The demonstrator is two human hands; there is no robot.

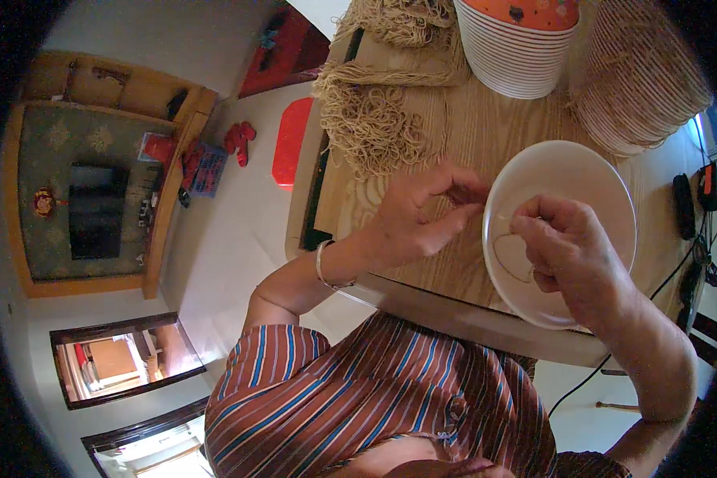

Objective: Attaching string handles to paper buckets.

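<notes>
A white tub (597,179) with a round mouth lies tilted toward me at the table's front edge, its hollow inside showing. At its left rim, my left hand (414,215) has thumb and fingers brought together, pinching the edge; the fingertips are partly hidden there. Over the mouth, my right hand (570,251) is closed, fingers curled in a pinch. A thin tan twine (497,259) comes from its fingers and hangs in a loop against the tub's inner wall. A loose heap of the same tan twine (374,127) lies beyond my left hand.
Nested white tubs (518,60) with an orange top stand at the far side of the wooden table (350,207). Another stack (641,80), wound with twine, is at far right. Black cables (677,267) and dark devices (683,207) lie right. A red stool (293,143) stands left.
</notes>
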